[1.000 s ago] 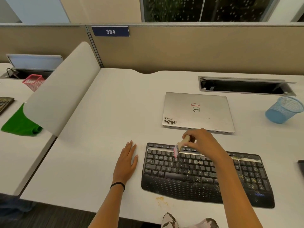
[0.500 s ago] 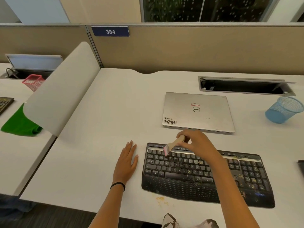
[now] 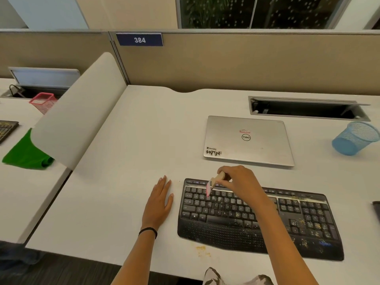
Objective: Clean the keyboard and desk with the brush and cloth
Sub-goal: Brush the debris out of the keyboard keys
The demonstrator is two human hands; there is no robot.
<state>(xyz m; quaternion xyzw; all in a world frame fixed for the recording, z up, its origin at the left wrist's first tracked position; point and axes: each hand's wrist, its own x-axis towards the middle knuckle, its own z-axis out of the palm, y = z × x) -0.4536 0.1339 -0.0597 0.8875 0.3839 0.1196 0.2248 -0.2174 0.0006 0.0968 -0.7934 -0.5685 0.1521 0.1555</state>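
Observation:
A black keyboard point(image 3: 292, 219) lies on the white desk point(image 3: 131, 153), speckled with yellowish crumbs, most on its right half and palm rest. My right hand point(image 3: 240, 182) grips a small wooden-handled brush point(image 3: 213, 182) with pink bristles, its tip on the upper-left keys. My left hand point(image 3: 159, 202) rests flat on the desk just left of the keyboard, fingers straight. A green cloth point(image 3: 24, 155) lies on the neighbouring desk at far left, partly behind a divider.
A closed silver laptop point(image 3: 246, 140) sits behind the keyboard. A blue mesh cup point(image 3: 353, 138) stands at the right, beside an open cable tray point(image 3: 308, 109). Crumbs point(image 3: 201, 248) lie near the desk's front edge. A curved white divider point(image 3: 80, 112) bounds the left side.
My right hand has swept the brush leftward across the upper key rows, from the keyboard's middle to its upper-left keys. My left hand has stayed flat in place.

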